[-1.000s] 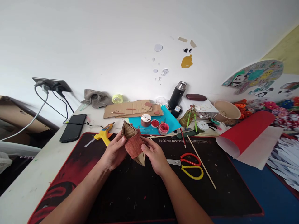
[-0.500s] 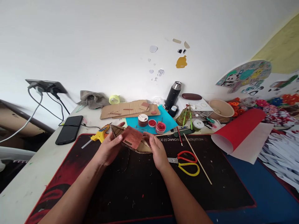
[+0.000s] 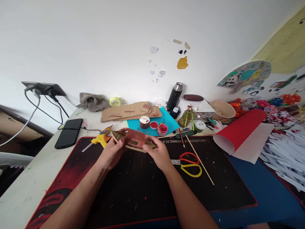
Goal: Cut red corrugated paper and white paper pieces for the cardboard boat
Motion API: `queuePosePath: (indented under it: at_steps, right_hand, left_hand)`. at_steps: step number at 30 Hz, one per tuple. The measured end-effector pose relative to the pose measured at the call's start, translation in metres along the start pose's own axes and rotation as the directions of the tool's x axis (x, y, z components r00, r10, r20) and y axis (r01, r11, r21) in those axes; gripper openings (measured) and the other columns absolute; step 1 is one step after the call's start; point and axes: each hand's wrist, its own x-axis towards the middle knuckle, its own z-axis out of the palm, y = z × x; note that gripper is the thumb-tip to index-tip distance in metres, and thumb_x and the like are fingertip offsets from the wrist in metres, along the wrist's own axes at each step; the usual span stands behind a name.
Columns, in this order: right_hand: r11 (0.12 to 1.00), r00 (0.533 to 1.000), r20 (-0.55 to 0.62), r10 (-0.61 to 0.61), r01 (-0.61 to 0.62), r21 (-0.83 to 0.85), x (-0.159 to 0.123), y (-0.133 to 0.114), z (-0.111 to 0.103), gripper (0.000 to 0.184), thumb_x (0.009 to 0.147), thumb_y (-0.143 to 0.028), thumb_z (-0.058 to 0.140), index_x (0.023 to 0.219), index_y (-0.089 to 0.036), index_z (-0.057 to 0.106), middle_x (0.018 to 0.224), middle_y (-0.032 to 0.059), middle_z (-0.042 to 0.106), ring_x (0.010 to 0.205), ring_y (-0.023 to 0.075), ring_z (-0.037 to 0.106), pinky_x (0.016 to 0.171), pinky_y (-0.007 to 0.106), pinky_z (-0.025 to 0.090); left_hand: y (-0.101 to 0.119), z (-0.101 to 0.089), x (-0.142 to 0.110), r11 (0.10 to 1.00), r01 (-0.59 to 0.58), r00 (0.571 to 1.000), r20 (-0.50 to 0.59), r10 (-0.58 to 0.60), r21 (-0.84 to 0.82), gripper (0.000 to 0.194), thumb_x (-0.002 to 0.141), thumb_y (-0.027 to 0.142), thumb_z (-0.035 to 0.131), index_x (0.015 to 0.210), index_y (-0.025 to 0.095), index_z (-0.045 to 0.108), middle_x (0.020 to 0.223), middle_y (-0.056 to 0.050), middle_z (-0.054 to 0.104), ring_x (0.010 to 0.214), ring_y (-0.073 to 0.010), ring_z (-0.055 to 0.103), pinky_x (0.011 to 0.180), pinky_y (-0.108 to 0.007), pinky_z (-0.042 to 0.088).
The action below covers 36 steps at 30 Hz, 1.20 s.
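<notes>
The small cardboard boat (image 3: 135, 136) sits in my grip just below the middle of the frame, its red-brown cover (image 3: 136, 134) facing up and pointed ends running to left and right. My left hand (image 3: 112, 152) is part-closed around the left end, thumb on the near side; my right hand (image 3: 159, 154) curls about the right end, fingers bent likewise. Squeezing too hard could, I judge, buckle the thin walls or spring a joint; I can't tell how firmly the cover is fixed.

Beyond it, the pot of red paint (image 3: 163, 129) stands near enough that a careless knuckle might tip it. Left of centre, the yellow glue gun (image 3: 101, 139) lies near my left hand; if hot, its nozzle could burn me. Scissors (image 3: 177, 162) rest right of centre, blades partly hidden behind my right hand.
</notes>
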Motion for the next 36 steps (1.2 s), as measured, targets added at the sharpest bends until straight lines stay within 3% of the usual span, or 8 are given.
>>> queuePosePath:
  at_steps: [4,8,13,21,25,31,36]
  right_hand:
    - [1.000,1.000,0.025,0.000,0.000,0.003,-0.0004,-0.0046,-0.0015,0.046,0.084,-0.046,0.089,0.124,-0.026,0.079,0.130,0.0085,0.082,0.123,0.0343,0.077,0.102,0.048,0.065]
    - [1.000,1.000,0.023,0.005,-0.005,0.006,-0.0007,-0.0033,-0.0026,0.049,0.084,-0.045,0.089,0.129,-0.026,0.079,0.134,0.0097,0.080,0.128,0.0344,0.075,0.105,0.048,0.064]
    - [1.000,1.000,0.006,-0.021,0.021,0.011,0.0002,-0.0002,-0.0054,0.056,0.087,-0.050,0.087,0.137,-0.026,0.077,0.136,0.0115,0.080,0.132,0.0345,0.074,0.111,0.050,0.061]
    - [1.000,0.999,0.032,-0.011,0.011,-0.008,0.0008,0.0002,-0.0072,0.054,0.084,-0.047,0.091,0.132,-0.025,0.080,0.129,0.0110,0.082,0.124,0.0329,0.077,0.110,0.049,0.061]
    - [1.000,0.999,0.035,-0.012,0.012,-0.020,0.0000,0.0009,-0.0053,0.049,0.085,-0.043,0.091,0.130,-0.026,0.080,0.128,0.0099,0.082,0.123,0.0320,0.078,0.111,0.050,0.060]
    - [1.000,0.999,0.052,-0.016,0.016,-0.007,-0.0015,-0.0003,-0.0030,0.046,0.087,-0.043,0.089,0.129,-0.028,0.079,0.126,0.0084,0.082,0.121,0.0311,0.078,0.110,0.050,0.060]
    - [0.999,0.999,0.034,-0.030,0.031,-0.016,-0.0035,-0.0022,-0.0022,0.053,0.088,-0.045,0.088,0.137,-0.027,0.077,0.136,0.0103,0.079,0.130,0.0324,0.074,0.114,0.050,0.057]
  left_hand:
    - [0.0098,-0.0041,-0.0003,0.999,0.042,0.998,0.046,-0.042,0.006,0.082,0.067,0.047,0.106,0.138,0.024,0.073,0.130,-0.016,0.079,0.125,-0.0415,0.073,0.107,-0.052,0.059]
    - [0.0116,-0.0020,-0.0002,0.998,0.048,0.998,0.033,-0.049,0.039,0.069,0.071,0.040,0.103,0.131,0.019,0.076,0.119,-0.016,0.082,0.123,-0.0415,0.074,0.105,-0.051,0.059]
    - [0.0097,0.0007,-0.0003,0.996,0.023,1.000,0.014,-0.024,0.089,0.062,0.069,0.039,0.104,0.122,0.019,0.078,0.112,-0.014,0.083,0.113,-0.0380,0.077,0.099,-0.047,0.060]
    - [0.0066,-0.0049,-0.0008,0.995,0.070,0.997,0.036,-0.072,0.067,0.074,0.067,0.044,0.106,0.130,0.021,0.075,0.124,-0.015,0.081,0.115,-0.0373,0.077,0.097,-0.045,0.061]
    - [0.0058,-0.0028,-0.0010,0.997,0.051,0.998,0.030,-0.053,0.059,0.058,0.072,0.040,0.103,0.120,0.019,0.078,0.113,-0.013,0.083,0.109,-0.0360,0.079,0.093,-0.043,0.062]
    - [0.0060,0.0016,-0.0014,0.999,0.033,0.999,0.008,-0.033,0.028,0.054,0.070,0.039,0.104,0.114,0.020,0.079,0.102,-0.011,0.083,0.106,-0.0381,0.080,0.095,-0.048,0.064]
    - [0.0053,0.0029,-0.0019,1.000,0.020,1.000,0.013,-0.020,0.012,0.058,0.068,0.041,0.105,0.115,0.020,0.079,0.105,-0.012,0.083,0.110,-0.0400,0.079,0.097,-0.051,0.064]
